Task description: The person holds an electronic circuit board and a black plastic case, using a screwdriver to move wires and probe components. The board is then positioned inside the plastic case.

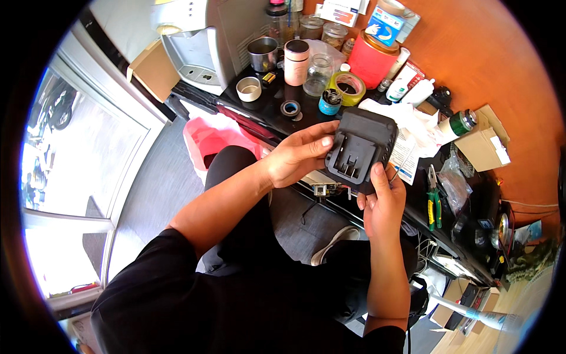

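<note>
Hold the black boxy unit as now: lifted in both hands by the front edge of the black surface, slotted face up. Wrapped round its left side with the left hand, thumb resting by the face; supported at its lower right corner with the right hand, thumb along the side, fingers partly out of sight beneath. Cannot tell wire from tool shaft in the thin line beside the right thumb.

Best to look squarely into the slots, tilting gently, thumbs clear of them. Probably better to bear the weight from below with the right and steady with the left. Mind the circuit board just below, near the surface's front edge; cannot tell whether joined to the unit, so avoid tugging. In case of a setting-down, seems wise to pass between the blue jar, near the front edge, and the green-handled pliers, farther right along that same edge, without knocking either.
</note>
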Demonstrator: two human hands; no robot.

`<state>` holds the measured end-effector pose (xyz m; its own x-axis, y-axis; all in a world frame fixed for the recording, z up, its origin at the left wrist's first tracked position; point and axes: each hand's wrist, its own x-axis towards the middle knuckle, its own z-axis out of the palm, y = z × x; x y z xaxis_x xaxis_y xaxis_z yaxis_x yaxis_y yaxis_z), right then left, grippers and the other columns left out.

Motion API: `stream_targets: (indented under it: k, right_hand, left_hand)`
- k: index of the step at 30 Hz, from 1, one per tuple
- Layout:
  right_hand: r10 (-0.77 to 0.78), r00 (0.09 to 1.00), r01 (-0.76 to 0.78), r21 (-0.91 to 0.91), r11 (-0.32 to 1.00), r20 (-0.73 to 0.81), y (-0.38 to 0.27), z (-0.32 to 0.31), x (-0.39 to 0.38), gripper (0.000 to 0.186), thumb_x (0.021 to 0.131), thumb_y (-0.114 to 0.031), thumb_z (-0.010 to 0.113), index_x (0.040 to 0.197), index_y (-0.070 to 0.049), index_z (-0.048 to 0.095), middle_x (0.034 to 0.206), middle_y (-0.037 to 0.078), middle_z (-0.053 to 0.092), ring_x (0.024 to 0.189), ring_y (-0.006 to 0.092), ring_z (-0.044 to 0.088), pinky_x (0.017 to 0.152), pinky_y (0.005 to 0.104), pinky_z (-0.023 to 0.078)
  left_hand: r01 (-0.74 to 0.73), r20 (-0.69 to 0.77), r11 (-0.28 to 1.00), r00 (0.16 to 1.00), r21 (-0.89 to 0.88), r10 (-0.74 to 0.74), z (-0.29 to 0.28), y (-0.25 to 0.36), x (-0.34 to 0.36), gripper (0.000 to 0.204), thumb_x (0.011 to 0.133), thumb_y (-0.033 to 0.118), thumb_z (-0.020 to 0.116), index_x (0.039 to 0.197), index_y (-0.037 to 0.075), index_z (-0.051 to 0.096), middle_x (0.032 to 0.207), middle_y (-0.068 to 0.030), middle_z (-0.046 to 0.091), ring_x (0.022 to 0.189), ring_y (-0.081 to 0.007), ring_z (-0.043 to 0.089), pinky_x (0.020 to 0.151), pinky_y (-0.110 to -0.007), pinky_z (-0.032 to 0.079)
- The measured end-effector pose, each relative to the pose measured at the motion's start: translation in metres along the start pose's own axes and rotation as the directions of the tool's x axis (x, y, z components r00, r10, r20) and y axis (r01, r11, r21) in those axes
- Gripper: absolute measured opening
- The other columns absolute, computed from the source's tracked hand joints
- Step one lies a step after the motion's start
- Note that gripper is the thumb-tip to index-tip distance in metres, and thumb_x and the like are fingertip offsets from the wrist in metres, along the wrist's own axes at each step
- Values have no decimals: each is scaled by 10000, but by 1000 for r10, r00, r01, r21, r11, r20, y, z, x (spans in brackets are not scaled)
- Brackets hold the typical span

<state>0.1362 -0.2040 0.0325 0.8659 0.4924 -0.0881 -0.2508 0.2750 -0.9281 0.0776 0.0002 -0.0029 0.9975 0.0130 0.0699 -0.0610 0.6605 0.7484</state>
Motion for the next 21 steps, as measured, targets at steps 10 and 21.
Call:
stream_targets:
  k: [10,21]
  right_hand:
    - [-43,995,79,-483,872,85,9,9,4,253,925,-231,804,983,7,738,763,-8,678,687,52,563,643,243,460]
    - [-10,996,34,-280,959,87,-6,4,9,449,1058,-402,607,1164,22,714,899,78,759,485,53,494,441,210,384]
  left_hand:
    - [202,-77,948,979,247,-188,6,3,-7,1127,857,483,835,1633,13,166,1493,-171,490,1383,-290,486,1133,-493,419]
    - [232,-64,963,972,136,-225,3,8,-17,878,823,289,867,1524,47,398,1323,-124,627,1229,-261,620,1030,-444,518]
